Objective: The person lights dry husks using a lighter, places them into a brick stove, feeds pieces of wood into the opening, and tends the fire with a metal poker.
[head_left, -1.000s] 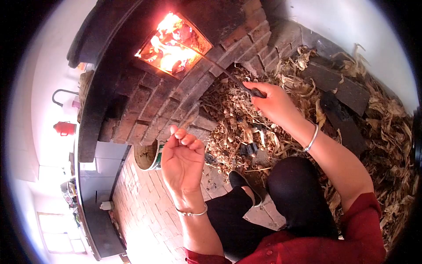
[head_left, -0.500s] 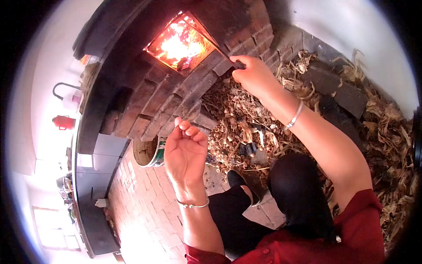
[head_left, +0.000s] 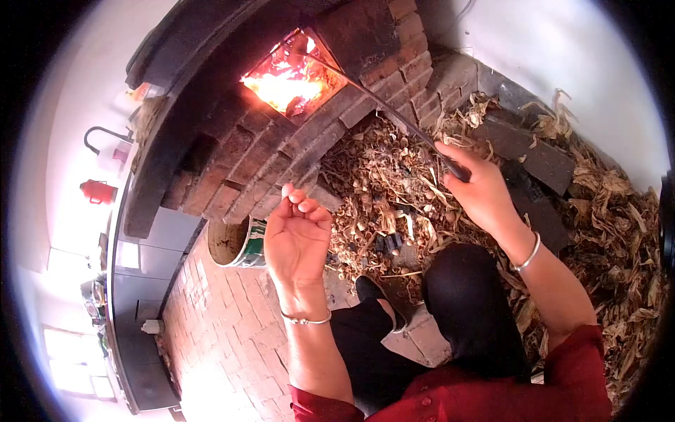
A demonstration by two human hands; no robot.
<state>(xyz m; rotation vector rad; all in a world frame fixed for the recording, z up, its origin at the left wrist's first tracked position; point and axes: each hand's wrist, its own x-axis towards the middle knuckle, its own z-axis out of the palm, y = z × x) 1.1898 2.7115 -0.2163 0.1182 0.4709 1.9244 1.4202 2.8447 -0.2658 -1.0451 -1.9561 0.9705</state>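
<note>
The fire (head_left: 287,86) glares white at its core, the stove (head_left: 281,146) around it sits dark, window (head_left: 70,362) and floor (head_left: 228,309) wash out at lower left, and fisheye distortion bends lines toward blue-fringed, black-vignetted edges.

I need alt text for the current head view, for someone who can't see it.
A person's right hand holds a dark poker reaching into a fire in a brick stove. The left hand shows its palm, fingers curled. Dry corn husks lie heaped at picture right.
</note>
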